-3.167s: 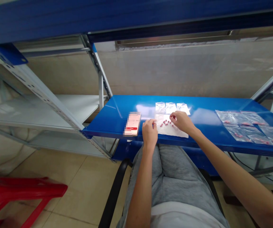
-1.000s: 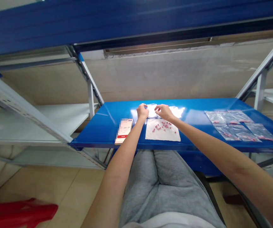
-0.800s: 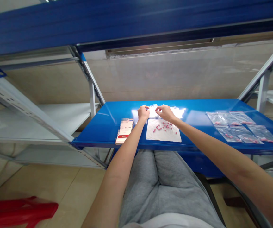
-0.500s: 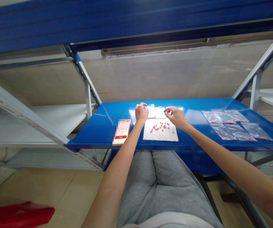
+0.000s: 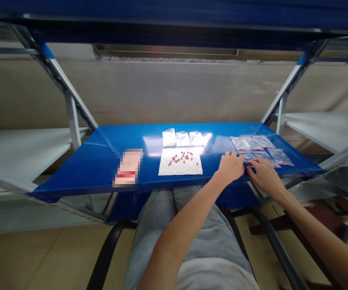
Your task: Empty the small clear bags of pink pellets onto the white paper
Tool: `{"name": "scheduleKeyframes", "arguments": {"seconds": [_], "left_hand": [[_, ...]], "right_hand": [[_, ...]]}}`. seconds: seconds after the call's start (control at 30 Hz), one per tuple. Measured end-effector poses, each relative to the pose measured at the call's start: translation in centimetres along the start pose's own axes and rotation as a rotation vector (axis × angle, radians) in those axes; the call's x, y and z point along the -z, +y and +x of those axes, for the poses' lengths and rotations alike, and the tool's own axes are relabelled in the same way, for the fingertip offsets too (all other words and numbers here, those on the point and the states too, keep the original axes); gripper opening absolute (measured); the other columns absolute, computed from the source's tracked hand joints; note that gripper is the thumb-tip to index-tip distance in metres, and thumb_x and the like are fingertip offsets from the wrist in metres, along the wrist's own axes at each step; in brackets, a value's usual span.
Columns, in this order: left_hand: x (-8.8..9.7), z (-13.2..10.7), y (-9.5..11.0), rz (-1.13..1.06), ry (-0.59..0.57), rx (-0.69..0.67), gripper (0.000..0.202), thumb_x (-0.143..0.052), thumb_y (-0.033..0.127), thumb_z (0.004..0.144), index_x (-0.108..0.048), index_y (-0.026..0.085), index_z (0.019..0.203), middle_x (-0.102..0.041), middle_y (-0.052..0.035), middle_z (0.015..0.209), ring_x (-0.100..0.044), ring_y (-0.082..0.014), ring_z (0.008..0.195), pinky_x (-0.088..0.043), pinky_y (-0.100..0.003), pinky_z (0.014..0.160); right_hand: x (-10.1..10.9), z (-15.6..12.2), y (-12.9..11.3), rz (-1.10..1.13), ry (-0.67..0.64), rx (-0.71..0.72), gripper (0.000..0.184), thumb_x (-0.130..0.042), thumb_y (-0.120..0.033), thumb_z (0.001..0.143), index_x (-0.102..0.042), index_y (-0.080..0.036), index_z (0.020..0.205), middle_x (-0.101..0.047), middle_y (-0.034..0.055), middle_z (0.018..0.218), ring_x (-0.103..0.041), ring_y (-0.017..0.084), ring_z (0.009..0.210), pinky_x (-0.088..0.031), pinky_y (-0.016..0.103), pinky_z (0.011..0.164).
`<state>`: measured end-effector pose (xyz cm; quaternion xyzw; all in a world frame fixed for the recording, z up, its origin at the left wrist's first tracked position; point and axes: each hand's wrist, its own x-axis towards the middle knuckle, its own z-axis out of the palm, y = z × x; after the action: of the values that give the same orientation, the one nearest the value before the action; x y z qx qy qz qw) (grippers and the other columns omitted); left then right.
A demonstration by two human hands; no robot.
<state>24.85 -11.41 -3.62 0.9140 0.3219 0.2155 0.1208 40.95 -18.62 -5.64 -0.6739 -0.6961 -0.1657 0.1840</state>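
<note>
Left hand (image 5: 231, 166): fingers partly curled at the near-left edge of the bag group; any grip is unclear.
Right hand (image 5: 263, 173): beside the left, fingers bent over the front bags; whether it pinches one is unclear.
Clear plastic bags (image 5: 253, 143): two rows on the bench's (image 5: 116, 137) right, red bits inside.
Red beads (image 5: 186, 156): scattered on the white cloth (image 5: 178, 170), mid-bench.
Flat bags (image 5: 182, 139): three, just behind the cloth.
Phone (image 5: 128, 166): left, screen pixelated.

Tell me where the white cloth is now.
In the head view, the white cloth lies near the middle of the blue shelf, between the pixelated phone on its left and the left hand, just in front of three clear bags.
</note>
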Motion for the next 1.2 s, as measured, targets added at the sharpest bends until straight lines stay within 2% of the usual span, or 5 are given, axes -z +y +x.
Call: {"name": "scheduleKeyframes", "arguments": {"seconds": [0.2,0.5,0.67,0.87,1.2], "left_hand": [[-1.3,-1.3,0.1,-0.085,0.104,0.132,0.041,-0.047,0.021,0.098,-0.059,0.019,0.137,-0.065,-0.0155,0.130,-0.055,-0.0318,0.123,-0.047,-0.046,0.100],[0.9,-2.3,0.1,-0.159,0.142,0.353,0.033,-0.052,0.025,0.100,-0.064,0.010,0.128,-0.066,-0.0191,0.122,-0.059,-0.0306,0.119,-0.048,-0.041,0.104],[3.9,-4.7,-0.3,-0.298,0.139,0.426,0.020,-0.055,0.021,0.099,-0.073,0.017,0.108,-0.076,-0.0117,0.104,-0.071,-0.0249,0.101,-0.054,-0.035,0.092],[9.5,-9.4,-1.3,-0.696,0.376,0.438,0.005,-0.072,0.021,0.088,-0.074,0.019,0.084,-0.077,-0.0027,0.078,-0.074,-0.0169,0.075,-0.055,-0.025,0.071],[16.1,-14.5,-3.6,-0.578,0.654,0.449,0.016,-0.063,0.020,0.095,-0.079,0.018,0.101,-0.081,-0.0061,0.092,-0.076,-0.0200,0.084,-0.057,-0.027,0.075]], "right_hand": [[-0.8,-1.6,-1.5,0.122,0.079,0.045,0.029,-0.046,-0.025,0.096,-0.073,-0.014,0.103,-0.067,0.0203,0.106,-0.063,0.035,0.100,-0.053,0.053,0.094],[-0.1,-2.8,-5.1,0.339,0.115,0.021,0.023,-0.049,-0.027,0.097,-0.071,-0.019,0.102,-0.068,0.0153,0.106,-0.064,0.032,0.102,-0.054,0.047,0.090],[1.1,-1.4,-7.4,0.507,0.041,-0.036,0.023,-0.052,-0.033,0.096,-0.070,-0.019,0.099,-0.072,0.0128,0.100,-0.067,0.030,0.094,-0.053,0.044,0.084],[5.8,3.1,-12.3,0.888,-0.083,-0.151,0.034,-0.055,-0.050,0.098,-0.070,-0.020,0.092,-0.075,0.0086,0.088,-0.070,0.024,0.081,-0.054,0.035,0.071],[9.5,9.9,-21.2,1.306,-0.382,-0.035,0.029,-0.074,-0.047,0.082,-0.071,-0.018,0.083,-0.074,0.0073,0.084,-0.071,0.023,0.080,-0.061,0.034,0.070]]}}
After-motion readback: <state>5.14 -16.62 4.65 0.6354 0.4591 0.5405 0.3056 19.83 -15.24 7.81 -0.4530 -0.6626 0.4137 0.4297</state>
